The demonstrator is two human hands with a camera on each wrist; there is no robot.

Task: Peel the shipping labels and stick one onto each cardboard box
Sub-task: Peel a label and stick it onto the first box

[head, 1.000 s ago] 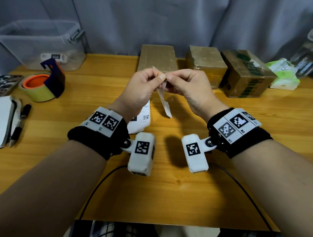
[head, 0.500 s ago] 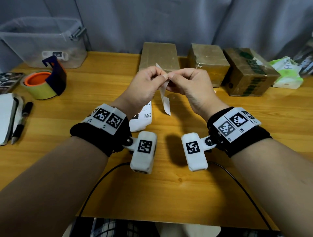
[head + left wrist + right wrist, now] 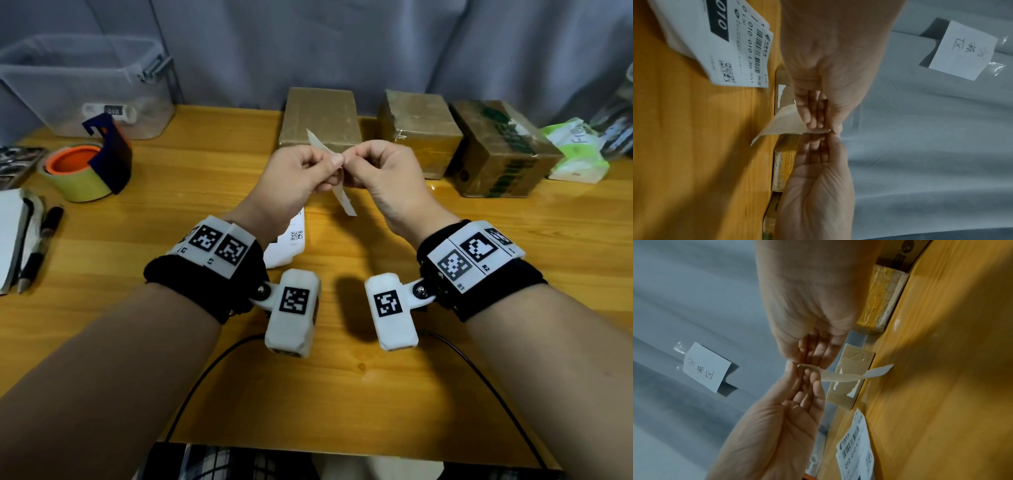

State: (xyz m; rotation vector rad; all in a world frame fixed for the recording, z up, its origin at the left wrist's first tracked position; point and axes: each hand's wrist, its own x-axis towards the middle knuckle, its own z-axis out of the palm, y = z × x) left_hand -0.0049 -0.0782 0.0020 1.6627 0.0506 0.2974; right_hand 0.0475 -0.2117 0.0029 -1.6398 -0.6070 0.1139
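Three cardboard boxes (image 3: 320,120) stand in a row at the far edge of the worktop (image 3: 325,377); none shows a shipping label on any visible face. Both hands are raised above mid-worktop, fingertips meeting. The left hand (image 3: 294,178) and right hand (image 3: 387,174) each pinch the top edge of one label (image 3: 342,202), which hangs curled between them. A stack of further labels (image 3: 721,40) lies on the worktop beneath the left wrist. Judged step: separating label from backing at its corner, not yet parted. The next move calls for a clean split of the two layers, then carrying the adhesive face to a box without letting it fold onto itself.
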